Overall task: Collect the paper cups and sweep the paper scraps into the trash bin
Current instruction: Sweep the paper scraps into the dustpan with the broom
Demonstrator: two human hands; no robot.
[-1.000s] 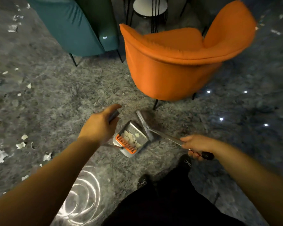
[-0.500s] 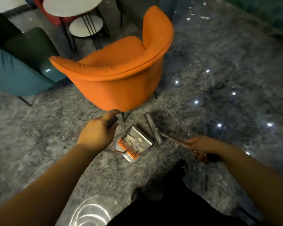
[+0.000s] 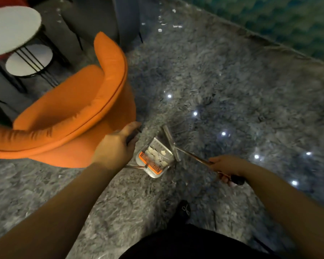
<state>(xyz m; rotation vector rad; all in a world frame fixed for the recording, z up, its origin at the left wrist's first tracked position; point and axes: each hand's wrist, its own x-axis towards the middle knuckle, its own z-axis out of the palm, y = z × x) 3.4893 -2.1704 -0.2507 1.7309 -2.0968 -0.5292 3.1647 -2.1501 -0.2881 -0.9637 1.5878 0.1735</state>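
Note:
My left hand [image 3: 116, 148] grips the dark handle of a grey dustpan [image 3: 166, 156] with an orange comb edge. The pan hangs low in front of me and holds several white paper scraps [image 3: 156, 155]. My right hand [image 3: 227, 166] grips the black grip of a broom [image 3: 171, 141], whose metal shaft runs up-left to a grey head lying against the pan's right side. More paper scraps [image 3: 166, 25] lie on the grey floor at the top centre. No paper cup or trash bin is in view.
An orange armchair [image 3: 69, 116] stands close on my left, nearly touching my left hand. Behind it is a round white table [image 3: 9, 28] on black legs, and a grey chair [image 3: 101, 17] beyond. A green wall [image 3: 288, 21] borders the floor at top right.
The view has swung to the right: the orange armchair has slid from centre to the left and the green wall has come in. Both hands keep their grips on dustpan and broom.

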